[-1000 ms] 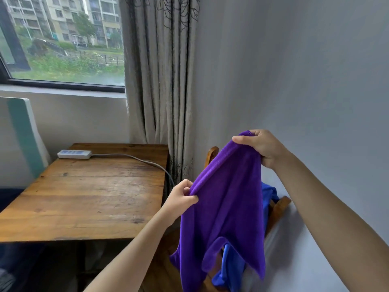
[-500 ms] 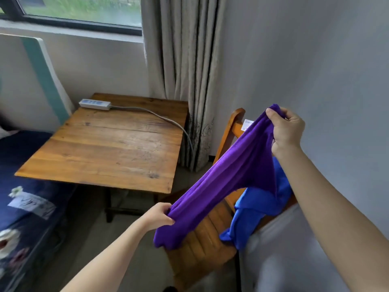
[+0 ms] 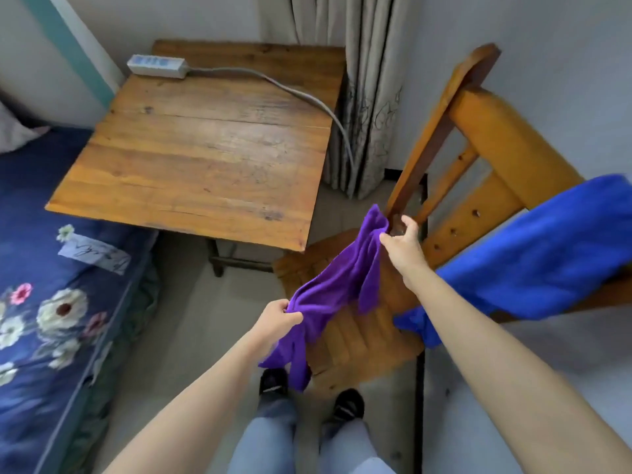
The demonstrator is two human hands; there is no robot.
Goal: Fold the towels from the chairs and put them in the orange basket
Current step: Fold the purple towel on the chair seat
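Note:
A purple towel (image 3: 337, 285) is stretched slantwise between my two hands, low over the seat of a wooden chair (image 3: 355, 333). My left hand (image 3: 275, 319) pinches its near end, with loose folds hanging below. My right hand (image 3: 402, 246) grips its far end close to the chair's back post. A blue towel (image 3: 533, 254) is draped over the chair's backrest at the right, one corner hanging down to the seat. No orange basket is in view.
A wooden table (image 3: 205, 159) stands left of the chair, with a white power strip (image 3: 157, 65) and its cable on it. A bed with a dark blue floral cover (image 3: 44, 302) lies at the left. A curtain (image 3: 362, 90) hangs behind the chair. My feet stand on the floor below.
The view has tilted down. Both hands have lowered the purple towel from chest height to just above the chair seat, still stretched between them.

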